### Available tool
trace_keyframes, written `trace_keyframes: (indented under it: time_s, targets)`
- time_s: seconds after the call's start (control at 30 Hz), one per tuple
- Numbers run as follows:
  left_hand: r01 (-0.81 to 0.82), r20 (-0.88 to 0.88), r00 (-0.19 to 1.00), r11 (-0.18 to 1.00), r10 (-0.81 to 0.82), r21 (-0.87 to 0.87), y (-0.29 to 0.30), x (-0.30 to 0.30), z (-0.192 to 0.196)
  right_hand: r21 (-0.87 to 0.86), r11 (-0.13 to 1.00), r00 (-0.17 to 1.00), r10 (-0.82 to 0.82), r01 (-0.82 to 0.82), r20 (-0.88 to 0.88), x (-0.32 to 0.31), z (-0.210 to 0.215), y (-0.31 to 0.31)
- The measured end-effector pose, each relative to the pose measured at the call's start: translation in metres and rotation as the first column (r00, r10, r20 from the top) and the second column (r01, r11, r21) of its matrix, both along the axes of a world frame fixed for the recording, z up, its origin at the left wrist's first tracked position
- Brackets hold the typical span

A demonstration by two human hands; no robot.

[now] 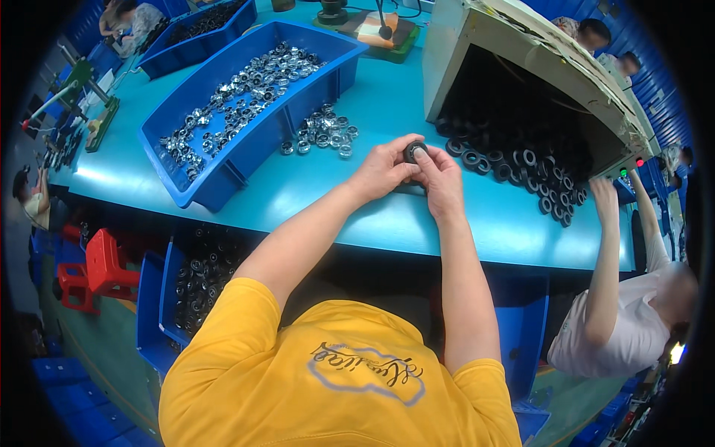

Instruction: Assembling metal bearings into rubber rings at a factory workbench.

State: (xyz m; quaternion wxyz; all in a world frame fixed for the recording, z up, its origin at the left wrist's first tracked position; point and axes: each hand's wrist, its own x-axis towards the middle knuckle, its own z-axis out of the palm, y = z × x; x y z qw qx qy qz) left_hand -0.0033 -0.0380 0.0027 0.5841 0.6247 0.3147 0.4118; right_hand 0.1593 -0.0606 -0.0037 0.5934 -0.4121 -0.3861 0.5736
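My left hand (380, 171) and my right hand (442, 179) meet over the front part of the table, with fingers closed around one small black ring-shaped part (411, 153). A silvery spot shows in its middle, partly covered by my right thumb; I cannot tell whether that is a separate insert. Just left of my hands lies a loose cluster of shiny silver, cup-like parts (325, 132). To my right, black rings (530, 170) spill in a heap out of a cream-coloured box-like housing (456, 45).
A long blue bin (212, 192) of silver parts stands on the turquoise table (350, 223) at left; another blue bin (195, 46) lies behind it. Below the table edge, a blue crate (173, 290) holds dark parts. Red stools (112, 262) stand left. A co-worker (607, 320) reaches in at right.
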Motion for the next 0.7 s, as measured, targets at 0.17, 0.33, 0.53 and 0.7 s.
trace_keyframes:
  time_s: [0.17, 0.33, 0.53, 0.7]
  targets:
    - [-0.062, -0.055, 0.996, 0.991, 0.069, 0.122, -0.003, 0.005, -0.008, 0.112, 0.992, 0.975, -0.085, 0.062, 0.206, 0.006, -0.013, 0.002]
    - [0.062, -0.003, 0.998, 0.995, -0.062, -0.073, -0.004, -0.003, 0.011, -0.031, 0.999, 0.999, 0.024, -0.025, -0.048, 0.008, -0.001, -0.001]
    - [0.154, 0.124, 0.983, 0.974, -0.134, -0.165, 0.005, -0.01, 0.011, -0.07, 0.983, 0.97, 0.152, -0.168, -0.191, 0.018, -0.004, 0.001]
    - [0.095, 0.056, 0.994, 0.991, -0.09, -0.09, 0.004, -0.011, 0.012, -0.102, 0.983, 0.977, 0.134, -0.152, -0.165, 0.016, 0.001, -0.002]
